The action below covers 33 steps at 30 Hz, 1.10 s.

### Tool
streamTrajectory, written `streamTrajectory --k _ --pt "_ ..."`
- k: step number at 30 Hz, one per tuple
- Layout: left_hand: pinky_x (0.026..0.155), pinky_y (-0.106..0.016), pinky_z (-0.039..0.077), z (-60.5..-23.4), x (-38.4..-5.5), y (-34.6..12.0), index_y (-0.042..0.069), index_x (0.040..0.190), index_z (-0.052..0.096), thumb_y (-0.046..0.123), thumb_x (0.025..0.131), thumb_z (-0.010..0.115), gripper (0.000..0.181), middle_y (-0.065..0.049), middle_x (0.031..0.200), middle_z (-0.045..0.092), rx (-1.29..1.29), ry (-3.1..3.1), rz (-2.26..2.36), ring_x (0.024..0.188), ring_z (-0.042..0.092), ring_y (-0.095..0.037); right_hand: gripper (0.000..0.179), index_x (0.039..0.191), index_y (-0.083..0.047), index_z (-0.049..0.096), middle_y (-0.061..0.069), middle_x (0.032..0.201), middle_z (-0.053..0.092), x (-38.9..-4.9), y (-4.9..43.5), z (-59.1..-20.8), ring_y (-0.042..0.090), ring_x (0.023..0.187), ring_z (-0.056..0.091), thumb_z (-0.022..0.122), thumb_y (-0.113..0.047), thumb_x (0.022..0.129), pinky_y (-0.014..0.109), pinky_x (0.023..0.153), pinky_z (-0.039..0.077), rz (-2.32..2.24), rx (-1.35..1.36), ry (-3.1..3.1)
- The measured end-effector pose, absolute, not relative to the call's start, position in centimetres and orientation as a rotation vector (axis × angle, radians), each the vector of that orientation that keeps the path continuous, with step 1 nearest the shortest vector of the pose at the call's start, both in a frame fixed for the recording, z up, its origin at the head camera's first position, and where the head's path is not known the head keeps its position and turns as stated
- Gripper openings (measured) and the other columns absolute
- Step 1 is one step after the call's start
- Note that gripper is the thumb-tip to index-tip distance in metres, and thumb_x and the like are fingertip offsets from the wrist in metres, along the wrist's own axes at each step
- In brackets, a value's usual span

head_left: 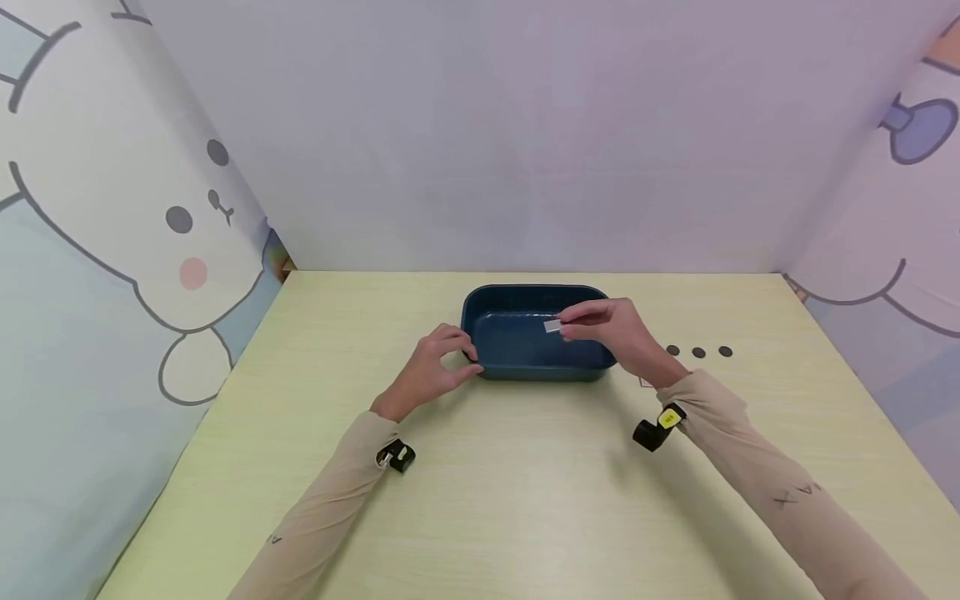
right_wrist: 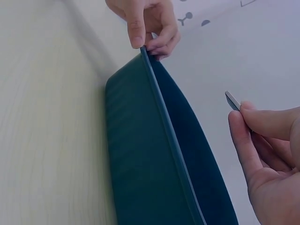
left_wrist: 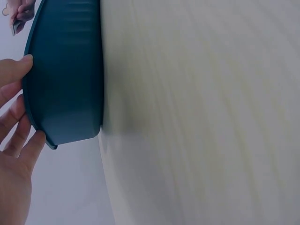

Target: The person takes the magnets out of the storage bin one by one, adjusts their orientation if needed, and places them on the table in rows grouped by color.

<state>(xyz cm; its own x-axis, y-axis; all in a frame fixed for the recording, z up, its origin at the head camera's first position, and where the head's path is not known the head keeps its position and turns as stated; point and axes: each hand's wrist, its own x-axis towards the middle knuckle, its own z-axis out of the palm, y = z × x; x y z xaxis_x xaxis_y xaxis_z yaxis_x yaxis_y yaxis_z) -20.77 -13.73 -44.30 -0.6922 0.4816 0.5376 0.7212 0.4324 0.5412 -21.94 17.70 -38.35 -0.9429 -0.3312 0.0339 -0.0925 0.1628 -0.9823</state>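
Observation:
A dark teal rectangular tub (head_left: 540, 373) stands on the table, its inner floor bare where I can see it. My left hand (head_left: 435, 367) pinches the rim at its near left corner, thumb outside and fingers over the edge, as the right wrist view also shows. Above the tub, my right hand (head_left: 611, 329) holds a small flat rectangular piece (head_left: 552, 326) between thumb and fingertips. The piece looks pale on one face; in the right wrist view its edge (right_wrist: 232, 101) is light and one side dark. Its exact kind cannot be told.
Three small dark discs (head_left: 699, 352) lie in a row on the pale wooden table (head_left: 525, 500), right of the tub. A thin red-lined shape (head_left: 646, 382) shows partly beside my right wrist. A plain pale backdrop (head_left: 525, 150) rises behind, with cartoon-printed cloth on both sides.

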Motion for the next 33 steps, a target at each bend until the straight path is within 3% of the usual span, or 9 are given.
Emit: streamTrajectory --k 12,21,33 --pt "0.091 -0.034 0.044 -44.3 -20.8 -13.7 0.014 0.082 0.068 0.017 0.079 0.078 0.011 0.002 0.097 0.061 -1.036 -2.393 -1.132 0.101 0.051 -0.015 0.035 0.111 0.003 0.066 0.004 0.104 0.069 -21.0 19.2 -38.3 0.019 0.087 0.068 0.074 -0.015 0.082 0.026 0.084 0.051 -1.930 -0.355 2.225" --pt "0.091 -0.034 0.043 -44.3 -20.8 -13.8 0.016 0.082 0.068 0.017 0.078 0.079 0.012 0.003 0.098 0.061 -1.031 -2.399 -1.130 0.102 0.051 -0.015 0.034 0.112 0.005 0.065 0.008 0.106 0.069 -20.2 20.3 -38.3 0.019 0.087 0.069 0.073 -0.012 0.083 0.026 0.084 0.051 -1.982 -0.355 2.214" --pt "0.090 -0.035 0.044 -44.0 -20.6 -13.8 0.014 0.082 0.067 0.013 0.078 0.079 0.012 0.000 0.096 0.062 -1.034 -2.396 -1.132 0.101 0.051 -0.016 0.028 0.107 0.002 0.069 0.002 0.100 0.070 -19.5 22.2 -38.6 0.015 0.087 0.069 0.074 -0.007 0.081 0.028 0.081 0.052 -2.025 -0.300 2.208"
